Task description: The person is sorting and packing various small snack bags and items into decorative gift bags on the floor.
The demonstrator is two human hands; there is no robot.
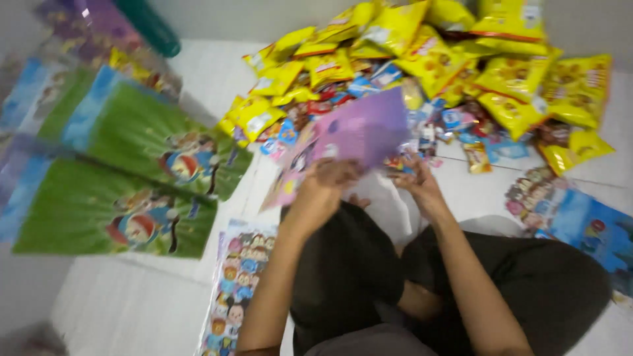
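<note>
The floor (132, 310) is white tile, and a person sits on it with legs in dark trousers (527, 283) crossed.

The biggest thing is a heap of yellow snack packets (461, 59) at the top, piled high against the wall. Small red and blue sweets packets (343, 92) are mixed in along the near edge of the heap.

On the left lie two big green gift bags (112, 198) with a cartoon picture on each. They lie flat, side by side, one partly over the other. More bags, purple and blue ones, sit behind them, but they are blurry.

On the right, near the knee, lies a blue cartoon bag (593, 231) flat on the floor.

Below the green bags, just beside the left arm, is a long bag covered in little cartoon faces (237, 283).

In the middle, in front of the person and just this side of the heap, is a purple gift bag (362, 128). It is held up and tilted. The picture is blurry here.

The left hand (326, 181) grips the bottom edge of the purple gift bag with fingers closed on it. The right hand (415, 181) is at the bag's lower right corner with fingers curled, and I cannot tell if it is holding the bag or only touching it.
</note>
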